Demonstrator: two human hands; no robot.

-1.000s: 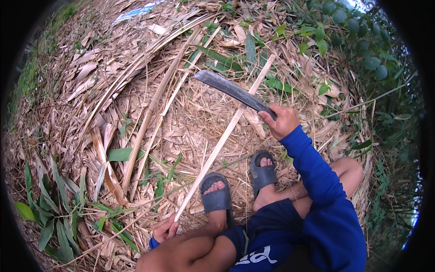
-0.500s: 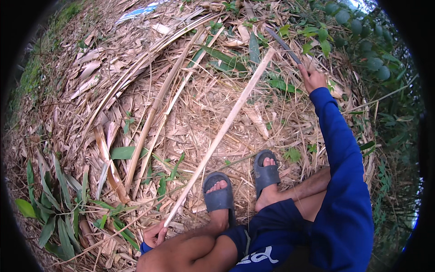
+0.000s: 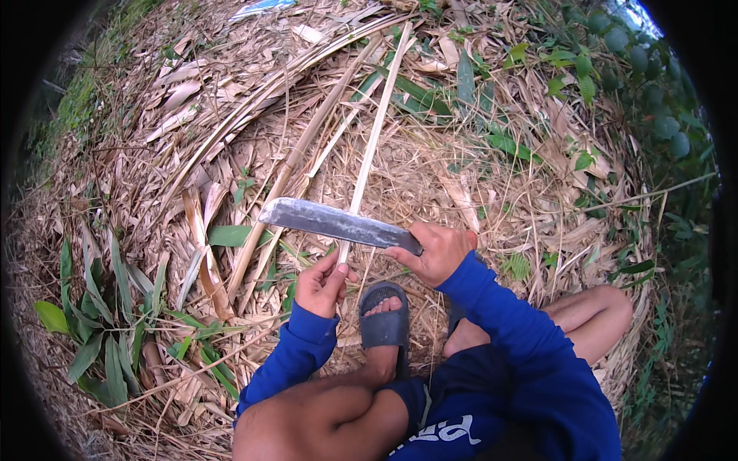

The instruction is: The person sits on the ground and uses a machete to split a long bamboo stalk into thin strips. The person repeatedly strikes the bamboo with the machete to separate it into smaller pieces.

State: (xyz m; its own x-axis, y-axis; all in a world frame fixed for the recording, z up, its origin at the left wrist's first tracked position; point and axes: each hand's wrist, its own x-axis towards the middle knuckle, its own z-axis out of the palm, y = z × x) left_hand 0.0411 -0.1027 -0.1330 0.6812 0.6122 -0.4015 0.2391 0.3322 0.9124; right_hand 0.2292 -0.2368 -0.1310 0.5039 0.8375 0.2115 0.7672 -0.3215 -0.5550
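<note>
Between the fingers and thumb of my left hand (image 3: pixel 324 285) is the near end of a long pale split strip of wood or bamboo (image 3: pixel 374 138), which points away from me toward the top of the view. My right hand (image 3: pixel 440 252) is wrapped round the handle of a machete (image 3: pixel 338 223). Its broad dark blade, with a lighter worn edge, reaches leftward and crosses over the strip just beyond my left fingers. Whether the blade touches the strip I cannot tell. Most of the handle is hidden in my right fist.
Dry leaf litter covers the ground. Several long strips (image 3: pixel 304 146) lie to the left beyond the blade. A green broad-leaved plant (image 3: pixel 108 338) grows at the lower left, with shrubs (image 3: pixel 653 107) at the far right. My sandalled foot (image 3: pixel 384 319) is below the machete.
My right hand has brought the machete from the far right to the middle, across the strip. My left hand has moved up and right, and the strip now points more steeply away.
</note>
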